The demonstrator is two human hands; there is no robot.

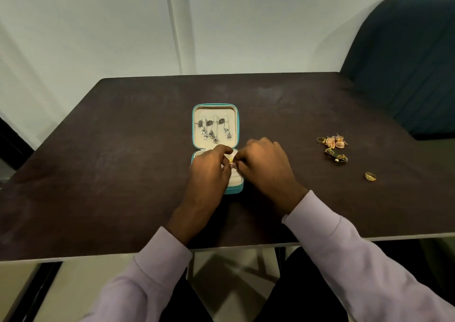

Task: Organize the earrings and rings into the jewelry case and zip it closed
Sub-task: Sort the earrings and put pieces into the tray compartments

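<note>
We are looking down at a dark brown wooden table point(123, 174) where a small square teal jewelry case with a cream lining point(238, 124) is lying open in the middle. Its raised lid is holding several silver dangling earrings point(215, 131), hung in a row so they are staying untangled.

Our left hand point(209, 171) and right hand point(263, 164) are meeting over the lower half of the case. The fingertips of both hands are curling in and pinching a small gold ring point(231, 161) between them, seemingly so that we can seat it in the cream ring cushion point(236, 177) below. Our hands are covering most of that cushion, so we cannot tell whether other rings are already sitting there.

Well to the right, loose pieces are waiting on the bare table: a cluster of pinkish-gold earrings point(333, 142) with a thin gold band point(320, 139) touching it, a green and gold ornament point(336, 158) just below, and a chunky gold ring point(370, 176) lying apart, nearer us. Nothing is standing between them and the case.

A dark teal upholstered chair point(406, 63) is sitting behind the table's far right corner.
</note>
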